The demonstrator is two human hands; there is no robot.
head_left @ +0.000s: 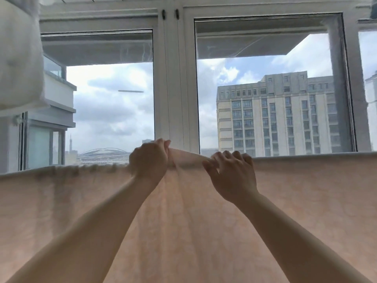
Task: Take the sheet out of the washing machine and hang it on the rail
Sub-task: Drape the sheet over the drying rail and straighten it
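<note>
Tall white-framed windows (pixel 175 78) fill the head view from nine to three o'clock, with cloudy sky and a pale high-rise building (pixel 275 115) at about two o'clock beyond the glass. At ten o'clock a bulky white bundle of fabric (pixel 19 54) hangs close to the lens.

Across the whole lower half spreads the peach-coloured sheet (pixel 183 221), its top edge running level from nine to three o'clock as if draped over a rail; the rail itself is hidden under the cloth, so I cannot confirm it.

Near the centre the left hand (pixel 150 160) is closed around a bunched fold at the sheet's top edge, knuckles up. Just beside it, toward four o'clock, the right hand (pixel 232 174) hooks its curled fingers (pixel 227 155) over the same edge, gripping the cloth. Creases fan downward between the two hands.
</note>
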